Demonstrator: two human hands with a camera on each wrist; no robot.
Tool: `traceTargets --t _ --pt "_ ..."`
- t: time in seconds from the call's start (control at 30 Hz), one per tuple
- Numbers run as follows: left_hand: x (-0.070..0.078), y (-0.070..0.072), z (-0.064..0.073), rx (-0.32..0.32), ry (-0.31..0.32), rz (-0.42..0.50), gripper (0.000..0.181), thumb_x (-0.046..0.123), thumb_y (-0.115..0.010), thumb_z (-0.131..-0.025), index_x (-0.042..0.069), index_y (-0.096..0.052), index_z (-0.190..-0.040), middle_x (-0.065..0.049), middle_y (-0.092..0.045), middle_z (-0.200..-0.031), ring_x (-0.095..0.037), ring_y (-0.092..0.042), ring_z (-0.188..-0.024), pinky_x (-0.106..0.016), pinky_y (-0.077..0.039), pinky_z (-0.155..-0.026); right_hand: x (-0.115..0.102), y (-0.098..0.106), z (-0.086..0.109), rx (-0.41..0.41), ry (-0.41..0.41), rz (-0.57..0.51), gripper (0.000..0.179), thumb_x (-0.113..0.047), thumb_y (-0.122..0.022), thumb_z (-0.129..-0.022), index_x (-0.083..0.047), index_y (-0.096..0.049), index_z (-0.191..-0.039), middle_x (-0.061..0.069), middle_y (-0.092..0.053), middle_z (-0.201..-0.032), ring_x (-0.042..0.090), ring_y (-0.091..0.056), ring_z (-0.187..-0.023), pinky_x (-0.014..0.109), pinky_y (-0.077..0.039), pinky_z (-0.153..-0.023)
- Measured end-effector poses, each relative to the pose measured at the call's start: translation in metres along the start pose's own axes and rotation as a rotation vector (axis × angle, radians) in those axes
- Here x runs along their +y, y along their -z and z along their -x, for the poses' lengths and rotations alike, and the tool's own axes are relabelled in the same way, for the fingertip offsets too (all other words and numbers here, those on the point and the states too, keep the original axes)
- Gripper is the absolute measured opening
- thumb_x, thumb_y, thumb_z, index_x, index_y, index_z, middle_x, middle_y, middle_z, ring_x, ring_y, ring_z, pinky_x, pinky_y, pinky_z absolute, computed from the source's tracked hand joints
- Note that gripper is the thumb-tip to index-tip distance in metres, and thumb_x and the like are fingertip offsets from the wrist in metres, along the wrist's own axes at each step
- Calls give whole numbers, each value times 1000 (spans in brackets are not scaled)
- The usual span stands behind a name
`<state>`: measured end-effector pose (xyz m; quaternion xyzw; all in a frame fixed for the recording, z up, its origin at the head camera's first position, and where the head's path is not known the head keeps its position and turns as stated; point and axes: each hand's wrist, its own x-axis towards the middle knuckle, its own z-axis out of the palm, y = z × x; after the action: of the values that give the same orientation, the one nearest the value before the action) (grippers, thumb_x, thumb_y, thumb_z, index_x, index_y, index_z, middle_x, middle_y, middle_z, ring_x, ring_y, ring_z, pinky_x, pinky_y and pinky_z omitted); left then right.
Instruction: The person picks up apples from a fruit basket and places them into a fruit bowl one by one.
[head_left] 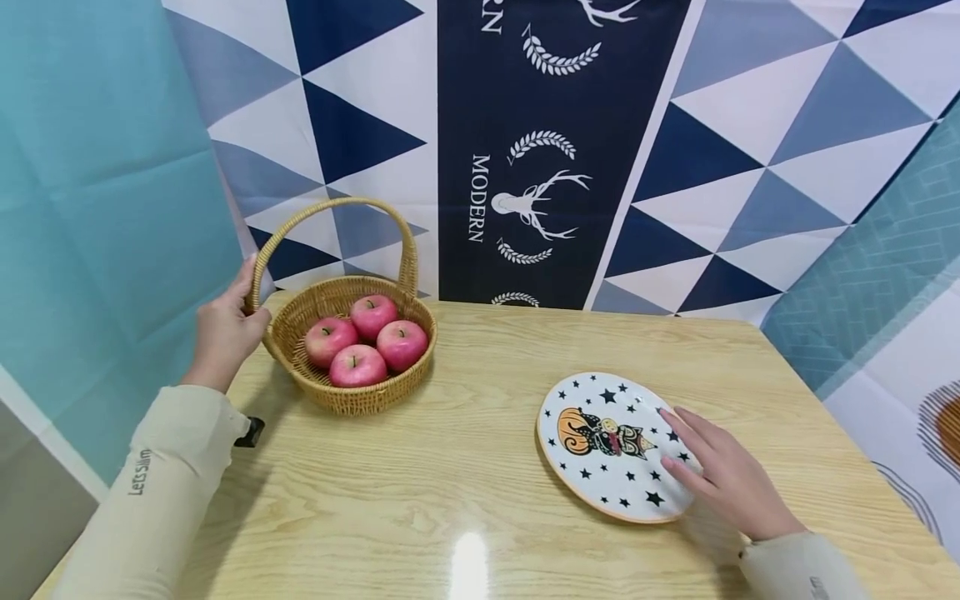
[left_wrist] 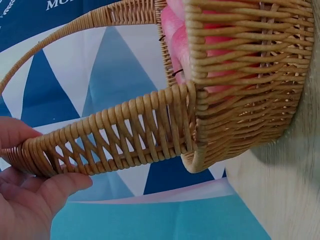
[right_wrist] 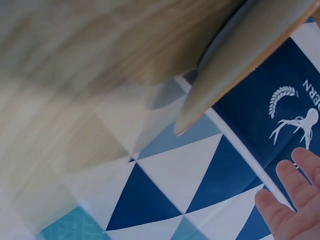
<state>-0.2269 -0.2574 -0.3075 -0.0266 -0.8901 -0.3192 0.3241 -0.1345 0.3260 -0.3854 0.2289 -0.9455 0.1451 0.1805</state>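
Hands well apart: the left hand grips a basket by its handle, the right hand spreads at the edge of a plate.
The head view shows four glossy pink-red apples inside the round wicker basket, at the left rear of the wood-grain surface, and the white plate at right, printed with black stars and an orange pumpkin. Only the left wrist view reveals the handle's open zigzag weave; apples peek over the rim, partly cut off. The right wrist view shows the plate's pale underside and fingers extended, cropped; whether they touch it, I cannot tell.
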Motion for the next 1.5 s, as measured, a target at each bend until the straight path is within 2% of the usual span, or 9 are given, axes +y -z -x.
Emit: traceTargets --t 0.07,0.13,0.27,0.37,0.53,0.7,0.97,1.23,1.5 --pt "1 0 0 -10 -13 6 72 -9 -53 -78 10 -38 -146 -32 -61 -111 -36 -57 -71 -13 -31 -49 -6 2 -6 -52 -40 -43 65 -28 -65 -90 -13 -39 -147 25 -45 -138 46 -44 -121 55 -35 -97" --pt "2 0 0 -25 -25 8 72 -9 -53 -77 9 -39 -146 -34 -64 -99 -35 -58 -69 -13 -32 -47 -13 5 -14 -101 -82 -101 68 -28 -64 -91 -10 -34 -149 26 -43 -140 47 -42 -123 61 -39 -89" --pt "5 -1 0 -79 -16 5 75 -8 -54 -77 11 -36 -148 -31 -64 -83 -30 -54 -59 -20 -35 -45 -29 8 -35 -162 -108 -194 74 -25 -65 -91 -5 -26 -151 27 -38 -144 48 -39 -127 62 -38 -93" --pt "10 -1 2 -106 -16 12 76 -7 -55 -78 12 -34 -148 -30 -63 -79 -25 -53 -57 -21 -37 -44 -40 8 -50 -181 -55 -199 72 -26 -66 -91 -2 -30 -148 26 -39 -144 45 -41 -127 59 -40 -93" --pt "20 -7 8 -94 -73 55 73 -9 -56 -76 8 -39 -145 -32 -65 -100 -16 -51 -54 -16 -36 -45 -55 6 -68 -202 7 -219 67 -26 -65 -91 0 -35 -146 23 -41 -144 40 -45 -125 52 -46 -89" --pt "36 -13 16 -100 -118 88 69 -9 -56 -76 5 -43 -142 -26 -59 -119 -4 -41 -47 -15 -33 -44 -62 2 -76 -224 7 -245 64 -24 -64 -92 -3 -36 -146 21 -42 -144 39 -46 -125 51 -48 -87" --pt "56 -18 34 -153 -137 122 67 -11 -56 -76 -2 -42 -141 -25 -52 -127 -26 -58 -59 -16 -38 -45 -71 -13 -88 -267 61 -268 62 -24 -62 -93 -3 -37 -145 18 -42 -145 41 -40 -131 57 -34 -101" --pt "67 -26 47 -118 -241 160 67 -15 -61 -73 -6 -45 -137 -28 -52 -124 -6 -37 -45 -18 -40 -46 -83 -16 -100 -298 86 -277 62 -24 -63 -92 -6 -38 -146 14 -44 -144 36 -43 -129 54 -38 -99" --pt "76 -31 54 -108 -339 190 67 -17 -63 -71 -8 -46 -135 -25 -51 -128 -7 -41 -47 -18 -39 -46 -91 -19 -104 -306 135 -322 62 -20 -66 -90 -6 -40 -145 11 -44 -145 33 -42 -131 52 -37 -101"
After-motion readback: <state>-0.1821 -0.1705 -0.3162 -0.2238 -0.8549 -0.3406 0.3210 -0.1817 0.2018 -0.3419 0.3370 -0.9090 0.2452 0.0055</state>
